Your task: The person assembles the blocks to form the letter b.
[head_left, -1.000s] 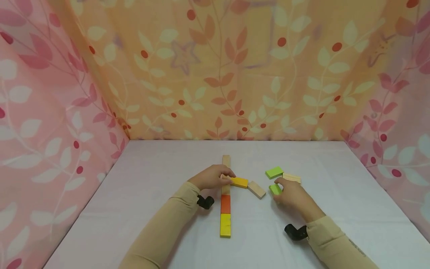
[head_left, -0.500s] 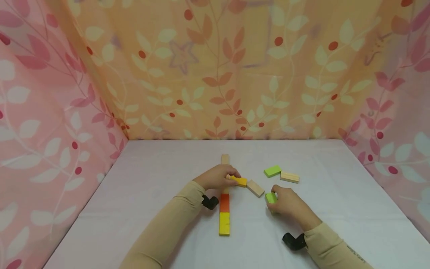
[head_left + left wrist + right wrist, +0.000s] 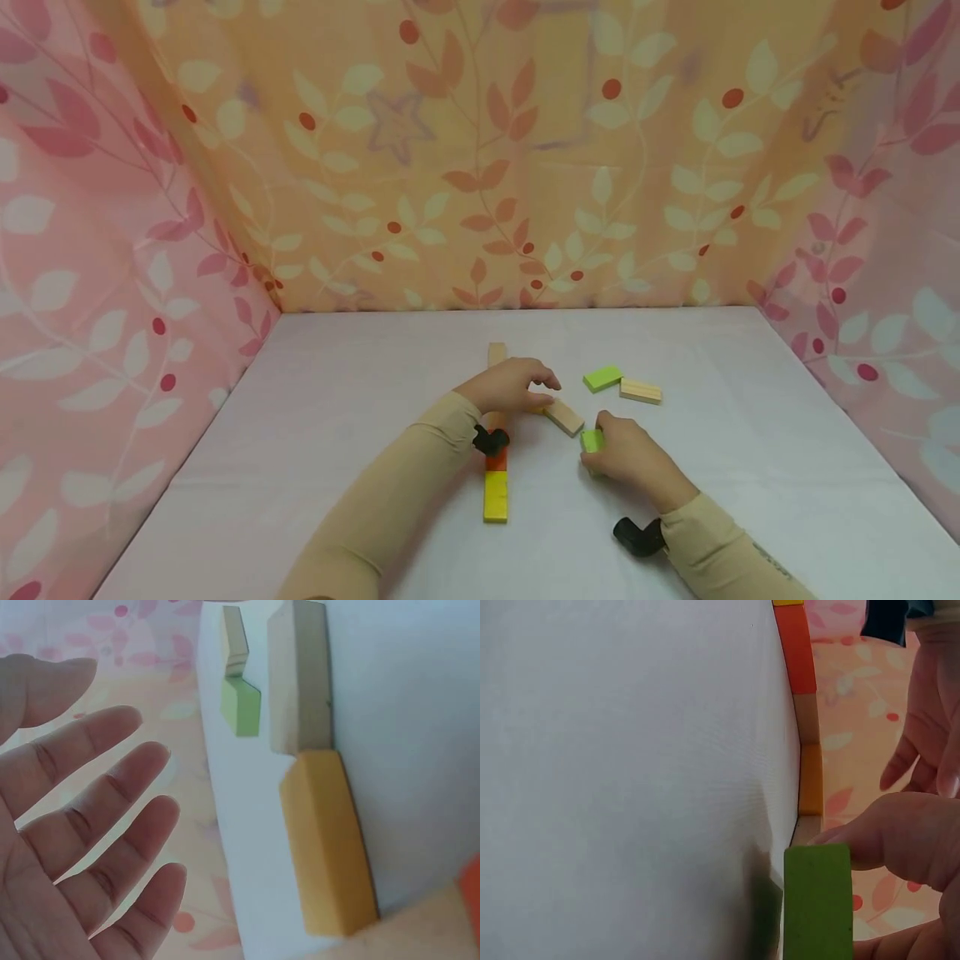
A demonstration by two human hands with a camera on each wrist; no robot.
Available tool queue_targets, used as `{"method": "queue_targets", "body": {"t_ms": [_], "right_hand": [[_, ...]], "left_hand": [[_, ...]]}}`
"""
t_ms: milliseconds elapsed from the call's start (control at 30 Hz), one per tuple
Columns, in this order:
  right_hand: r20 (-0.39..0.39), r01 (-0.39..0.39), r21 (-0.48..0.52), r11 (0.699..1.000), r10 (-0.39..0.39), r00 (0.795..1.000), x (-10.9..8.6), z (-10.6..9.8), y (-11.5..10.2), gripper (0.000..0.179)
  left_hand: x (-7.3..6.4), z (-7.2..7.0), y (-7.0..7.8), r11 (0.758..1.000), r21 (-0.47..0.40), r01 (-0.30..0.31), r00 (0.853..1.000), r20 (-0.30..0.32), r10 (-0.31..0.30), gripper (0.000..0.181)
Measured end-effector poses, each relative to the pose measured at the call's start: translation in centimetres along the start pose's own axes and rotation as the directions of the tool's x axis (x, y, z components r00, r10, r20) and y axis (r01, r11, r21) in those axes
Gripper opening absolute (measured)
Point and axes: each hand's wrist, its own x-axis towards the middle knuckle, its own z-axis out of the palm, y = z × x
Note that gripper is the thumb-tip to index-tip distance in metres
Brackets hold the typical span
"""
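Note:
My right hand [image 3: 633, 457] pinches a green wooden block [image 3: 592, 441] between thumb and fingers; the right wrist view shows the block's end face [image 3: 817, 900] beside the thumb. My left hand [image 3: 510, 385] hovers above a line of blocks, fingers loosely spread and holding nothing. Below it a yellow-orange block [image 3: 322, 847] branches off the line, joined end to end with a plain wood block [image 3: 564, 417] that slants toward the green one. In the line stand a yellow block [image 3: 495, 497], a red-orange block [image 3: 497, 461] and a plain block [image 3: 497, 353] at the far end. My left hand hides its middle.
Farther back on the right lie another green block [image 3: 602, 379] and a striped plain wood block [image 3: 641, 391], touching at their corners. A white cloth [image 3: 750, 433] covers the table, and patterned curtains [image 3: 480, 158] enclose its back and sides.
My left hand has moved right, from over the line toward the plain slanting block. My right hand has drawn the green block toward me and slightly left, away from the other two loose blocks.

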Motion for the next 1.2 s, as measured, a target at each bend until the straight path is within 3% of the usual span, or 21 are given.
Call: {"method": "queue_targets", "body": {"t_ms": [567,1200], "right_hand": [[-0.006,0.01,-0.016,1.0,-0.01,1.0,0.4,0.4,-0.5,0.039],[0.03,-0.045,0.008,0.999,0.045,0.999,0.5,0.2,-0.5,0.024]], "left_hand": [[3.0,-0.8,1.8,0.998,0.044,-0.051,0.998,0.039,0.049,0.027],[5.1,-0.6,2.1,1.0,0.007,-0.008,0.998,0.061,0.007,0.026]]}}
